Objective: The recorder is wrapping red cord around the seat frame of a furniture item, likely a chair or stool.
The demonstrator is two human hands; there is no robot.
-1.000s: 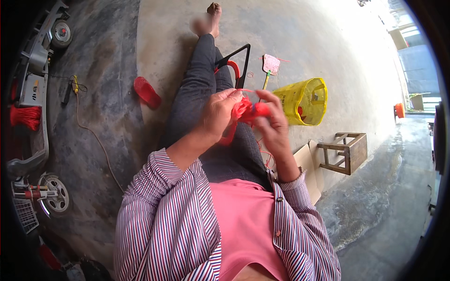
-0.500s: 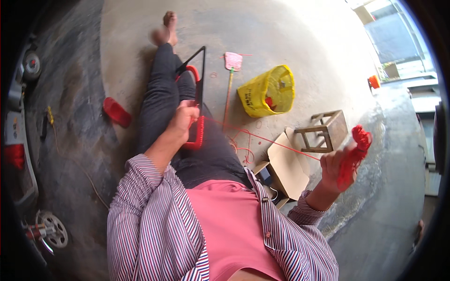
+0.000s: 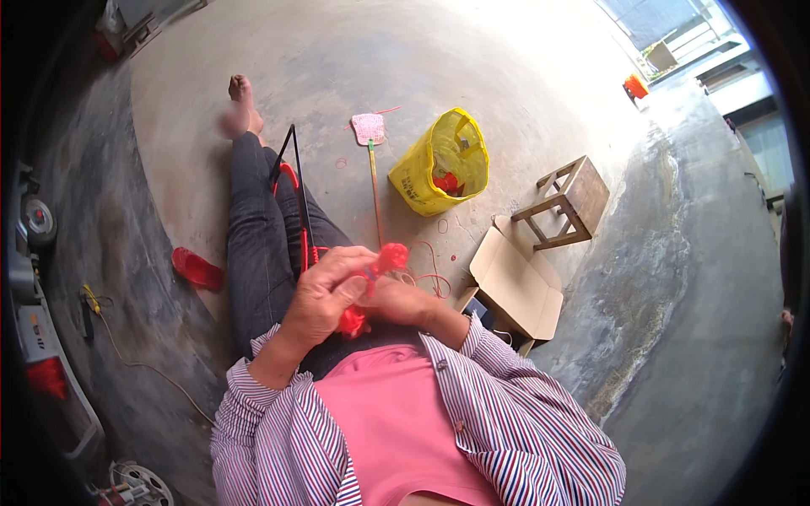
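Observation:
In front of my lap my hands meet at a bundle of red cord (image 3: 391,257). My left hand (image 3: 319,297) is nearer the camera, its thumb and fingers bent in around the cord. Behind it, my right hand (image 3: 396,302) is wrapped round the bundle, whose lower end shows below the fingers; most of those fingers are hidden. A thin black frame (image 3: 297,160), partly wound with red cord, leans on my outstretched legs just beyond my left hand. Its lower part is hidden by that hand. Loose red cord (image 3: 434,274) lies on the floor to the right.
A yellow bag (image 3: 413,177) with red stuff inside stands ahead. By it lies a pink fly swatter (image 3: 368,129). To the right are an open cardboard box (image 3: 519,282) and a wooden stool (image 3: 582,198). A red slipper (image 3: 197,268) and a cable (image 3: 143,364) lie left.
My right hand has brought the cord bundle from far right to my lap. My left hand has left the frame and moved to the bundle. The view has shifted.

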